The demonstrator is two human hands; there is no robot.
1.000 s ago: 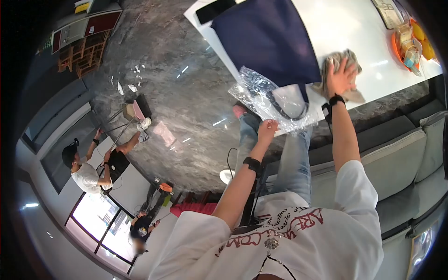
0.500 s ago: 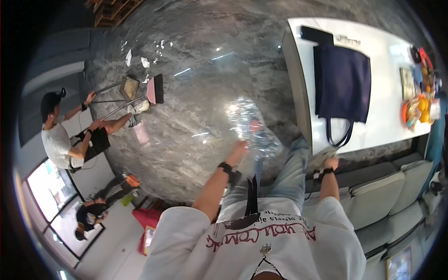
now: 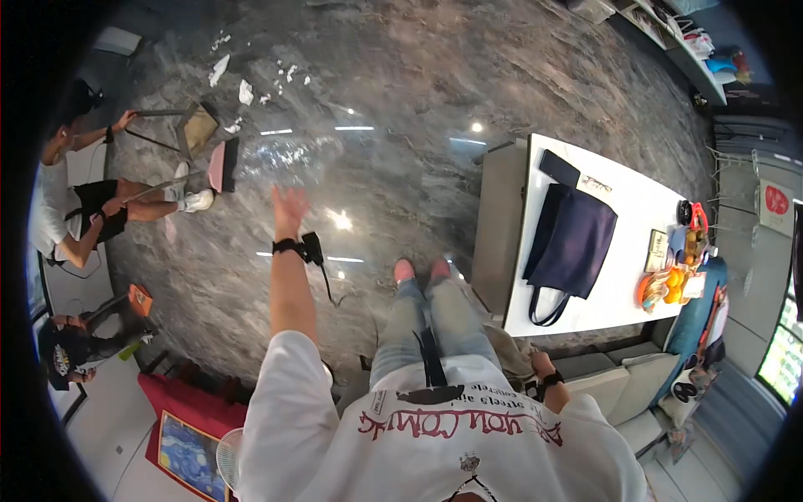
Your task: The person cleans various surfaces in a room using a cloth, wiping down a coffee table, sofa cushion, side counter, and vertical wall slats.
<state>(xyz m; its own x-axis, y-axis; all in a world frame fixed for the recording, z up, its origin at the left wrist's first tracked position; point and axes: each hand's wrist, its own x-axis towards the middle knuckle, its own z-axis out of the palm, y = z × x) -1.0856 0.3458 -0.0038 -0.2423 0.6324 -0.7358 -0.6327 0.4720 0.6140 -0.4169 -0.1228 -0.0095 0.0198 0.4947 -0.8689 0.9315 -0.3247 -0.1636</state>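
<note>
My left hand (image 3: 289, 209) is stretched forward over the floor, fingers spread, with nothing in it. Just beyond its fingertips is a crumpled sheet of clear plastic (image 3: 288, 159), shiny and blurred, close to a pink broom (image 3: 222, 166). Down by my right side, my right hand (image 3: 542, 363) is closed on a grey-brown cloth (image 3: 504, 347), partly hidden by my leg. That hand is between the white table (image 3: 525, 251) and the grey sofa (image 3: 640, 381). A dark device with a cable (image 3: 312, 248) is strapped at my left wrist.
A person (image 3: 84, 197) at the left holds the broom and a long-handled dustpan (image 3: 197, 131). White paper scraps (image 3: 245, 92) lie on the floor. On the table are a navy tote bag (image 3: 577, 238) and oranges (image 3: 674, 284). Another person (image 3: 63, 347) is at the lower left.
The clear plastic has left my left hand and moved forward and left, towards the broom. My left arm has reached out and its fingers have opened. My view has shifted.
</note>
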